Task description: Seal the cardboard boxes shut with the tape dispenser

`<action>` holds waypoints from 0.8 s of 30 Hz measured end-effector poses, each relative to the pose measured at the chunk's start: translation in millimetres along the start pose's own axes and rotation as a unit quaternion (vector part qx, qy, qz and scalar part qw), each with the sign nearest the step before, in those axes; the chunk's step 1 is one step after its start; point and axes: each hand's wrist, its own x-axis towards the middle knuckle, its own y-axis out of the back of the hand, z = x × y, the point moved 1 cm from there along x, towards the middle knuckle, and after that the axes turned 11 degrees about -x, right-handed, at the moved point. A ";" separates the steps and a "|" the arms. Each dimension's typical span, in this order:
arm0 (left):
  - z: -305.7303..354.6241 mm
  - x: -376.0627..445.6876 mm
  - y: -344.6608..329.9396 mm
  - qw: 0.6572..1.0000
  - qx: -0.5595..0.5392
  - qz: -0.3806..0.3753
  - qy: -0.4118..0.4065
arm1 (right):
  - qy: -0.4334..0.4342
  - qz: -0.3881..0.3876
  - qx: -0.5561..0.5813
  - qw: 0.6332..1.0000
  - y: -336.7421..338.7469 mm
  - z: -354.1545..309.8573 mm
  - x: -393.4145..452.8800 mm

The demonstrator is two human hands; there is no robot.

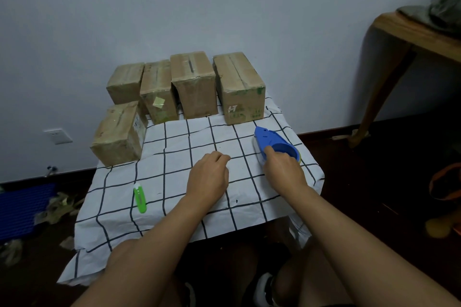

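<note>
boxes (192, 85) behind, tape dispenser (272, 141) right

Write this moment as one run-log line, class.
right hand: grips blue tape dispenser | left hand: loosely curled on checked cloth | cardboard boxes: five, behind | green cutter: untouched

A single head-worn wide-angle view looks forward and steeply down from just above the near edge of the small table draped in white black-gridded cloth (174, 137), close in, facing the pale wall beyond its far edge
</note>
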 end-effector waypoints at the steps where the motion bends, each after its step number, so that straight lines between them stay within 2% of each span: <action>1: 0.3 -0.9 0.6 1.000 0.001 -0.002 0.000 | 0.001 -0.004 0.005 1.000 0.3 0.2 -0.1; 7: 0.0 -5.2 7.5 1.000 0.005 -0.006 0.001 | -0.003 -0.036 0.017 0.999 6.5 -1.1 -0.9; 12: -0.1 -8.7 16.5 1.000 0.014 -0.006 0.008 | -0.002 -0.016 0.035 0.999 11.2 -0.5 -6.8; 16: 0.5 -11.1 24.1 1.000 0.019 -0.011 0.014 | -0.003 -0.032 0.051 0.998 20.1 -0.7 -9.7; 20: 4.1 -10.4 38.0 0.999 0.030 -0.009 0.008 | -0.012 -0.031 0.046 0.998 44.7 -3.2 -6.4; 24: 11.3 2.3 67.4 0.998 0.049 0.037 -0.009 | 0.031 0.009 0.001 0.999 97.7 -22.7 9.3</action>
